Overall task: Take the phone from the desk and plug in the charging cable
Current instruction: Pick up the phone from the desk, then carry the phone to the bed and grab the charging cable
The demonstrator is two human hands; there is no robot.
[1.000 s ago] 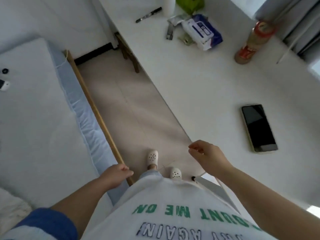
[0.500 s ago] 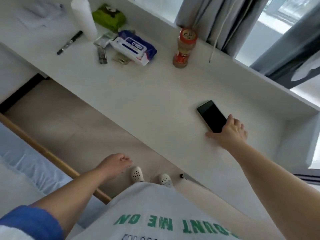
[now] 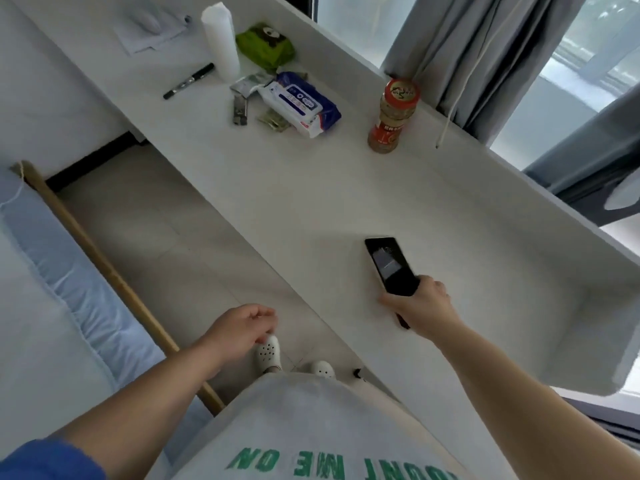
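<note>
Right hand (image 3: 420,308) wrapped round near end of phone (image 3: 390,265), dark screen up, far end tilted off white desk (image 3: 311,188). Left hand (image 3: 239,332) loosely curled, holding nothing, over floor. White cord (image 3: 446,123) dangles by curtain, well apart from phone.

Shirt (image 3: 311,427) print, green, upside down — "…OUNT ME ON".

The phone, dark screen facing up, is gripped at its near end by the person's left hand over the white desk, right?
Not quite: the right hand grips the phone, as the head view shows. The left hand hangs empty beside the desk. The rest stands.
</note>
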